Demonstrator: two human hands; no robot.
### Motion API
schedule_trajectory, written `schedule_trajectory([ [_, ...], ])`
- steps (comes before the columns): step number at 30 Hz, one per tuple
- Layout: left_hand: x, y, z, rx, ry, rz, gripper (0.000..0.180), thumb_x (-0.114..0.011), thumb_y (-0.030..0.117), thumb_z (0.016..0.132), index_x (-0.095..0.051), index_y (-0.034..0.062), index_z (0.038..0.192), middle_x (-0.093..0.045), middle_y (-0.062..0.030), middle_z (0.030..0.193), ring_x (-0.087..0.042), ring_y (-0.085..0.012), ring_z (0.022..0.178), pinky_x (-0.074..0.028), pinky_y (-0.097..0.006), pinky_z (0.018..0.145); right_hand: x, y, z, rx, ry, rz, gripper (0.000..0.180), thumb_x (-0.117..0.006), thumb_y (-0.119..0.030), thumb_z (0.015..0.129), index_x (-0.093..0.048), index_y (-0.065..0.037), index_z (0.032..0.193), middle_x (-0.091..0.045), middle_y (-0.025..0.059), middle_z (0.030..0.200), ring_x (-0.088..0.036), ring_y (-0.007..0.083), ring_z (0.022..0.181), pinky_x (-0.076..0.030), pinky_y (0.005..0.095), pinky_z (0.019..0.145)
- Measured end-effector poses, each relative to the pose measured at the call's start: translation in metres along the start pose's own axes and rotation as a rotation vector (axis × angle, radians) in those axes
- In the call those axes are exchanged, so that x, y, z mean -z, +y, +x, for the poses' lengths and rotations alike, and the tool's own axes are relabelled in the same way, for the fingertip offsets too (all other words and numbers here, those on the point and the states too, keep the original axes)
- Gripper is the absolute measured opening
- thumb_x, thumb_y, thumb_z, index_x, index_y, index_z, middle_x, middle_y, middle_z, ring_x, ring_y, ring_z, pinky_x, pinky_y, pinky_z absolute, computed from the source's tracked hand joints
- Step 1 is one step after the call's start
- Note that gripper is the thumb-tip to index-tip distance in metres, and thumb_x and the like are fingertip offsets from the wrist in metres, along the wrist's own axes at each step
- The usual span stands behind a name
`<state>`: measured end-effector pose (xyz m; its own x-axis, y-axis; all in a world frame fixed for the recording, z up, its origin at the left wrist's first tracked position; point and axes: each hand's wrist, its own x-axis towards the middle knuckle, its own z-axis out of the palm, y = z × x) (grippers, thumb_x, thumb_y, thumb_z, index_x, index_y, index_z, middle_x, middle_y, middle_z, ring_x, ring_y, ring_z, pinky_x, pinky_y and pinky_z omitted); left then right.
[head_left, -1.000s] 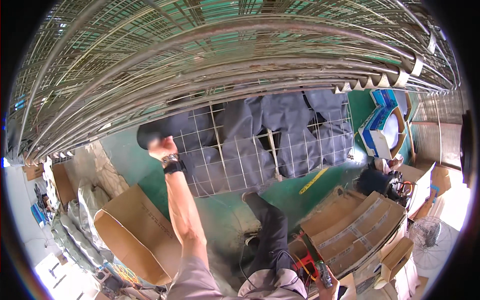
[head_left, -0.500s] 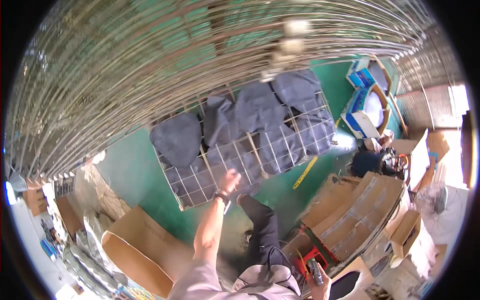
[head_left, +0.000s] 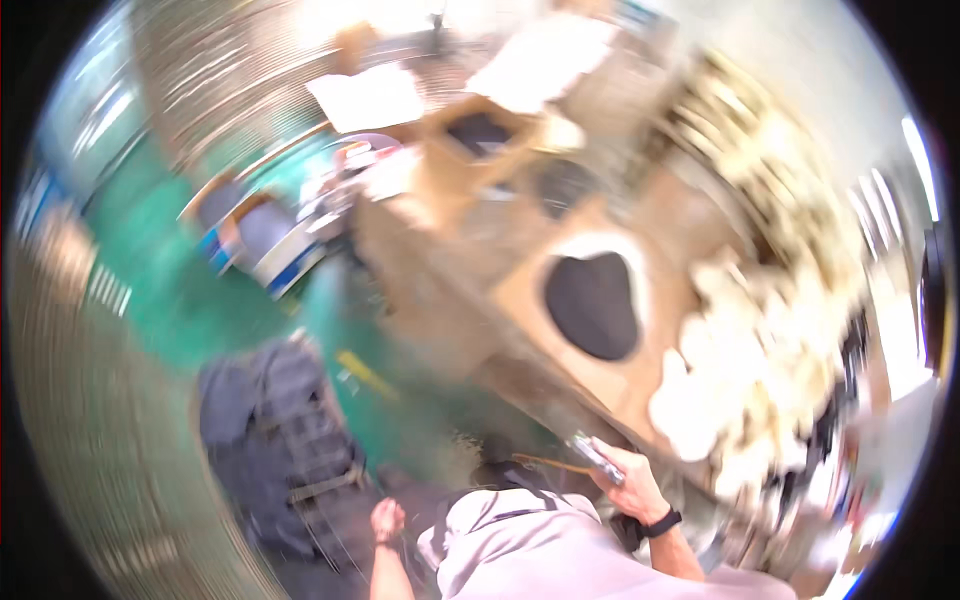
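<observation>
My right hand [head_left: 637,482] is closed around a small silver metal tool [head_left: 598,458], its exact kind blurred, in front of the worktable's near edge. A thin orange cord [head_left: 550,462] runs close to that tool. On the brown tabletop [head_left: 520,290] lies a dark rounded piece of sheet material [head_left: 592,308] with a pale area around it. My left hand [head_left: 388,520], slightly smeared, hangs low with fingers curled and nothing visible in them. It is nearest the wire rack [head_left: 325,488] covered with dark grey sheet pieces [head_left: 270,430].
Cream-coloured scraps [head_left: 740,370] are heaped at the table's right. Beyond the table stand a cardboard box [head_left: 455,170] and blue-and-white cartons [head_left: 285,262] on the green floor [head_left: 150,270]. Stacked wire racks [head_left: 100,430] line the left side. A yellow strip [head_left: 365,372] marks the floor.
My view has swung right, bringing the table and its dark piece into sight. The rack now lies at lower left, with my left hand drawn back from over it. My right hand still holds the tool.
</observation>
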<state>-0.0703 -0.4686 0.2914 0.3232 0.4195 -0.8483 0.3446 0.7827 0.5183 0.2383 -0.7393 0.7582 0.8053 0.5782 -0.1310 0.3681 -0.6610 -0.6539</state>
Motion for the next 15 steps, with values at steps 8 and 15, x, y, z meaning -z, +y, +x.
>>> schedule_trajectory([
  [8,-0.028,0.018,0.001,-0.320,-0.194,1.175,0.026,-0.059,0.013,0.089,-0.076,0.0099,0.109,-0.075,-0.0113,0.102,-0.070,-0.0261,0.095,-0.056,-0.035,0.084,0.110,0.082,-0.078,-0.287,0.563,0.112,0.047,-0.069,-0.002,0.085,-0.059,0.004,0.130,-0.070,0.0182,0.097,-0.069,0.0260,0.079,-0.053,0.0322,0.072],
  [15,-0.125,0.107,0.036,0.123,-0.394,0.262,0.011,-0.061,0.012,0.094,-0.062,0.0076,0.104,-0.060,-0.0044,0.080,-0.060,-0.0175,0.072,-0.049,-0.031,0.058,0.152,0.133,-0.051,-0.264,0.731,0.183,0.057,-0.073,0.005,0.078,-0.059,-0.001,0.133,-0.069,0.0177,0.098,-0.068,0.0297,0.080,-0.053,0.0332,0.072],
])
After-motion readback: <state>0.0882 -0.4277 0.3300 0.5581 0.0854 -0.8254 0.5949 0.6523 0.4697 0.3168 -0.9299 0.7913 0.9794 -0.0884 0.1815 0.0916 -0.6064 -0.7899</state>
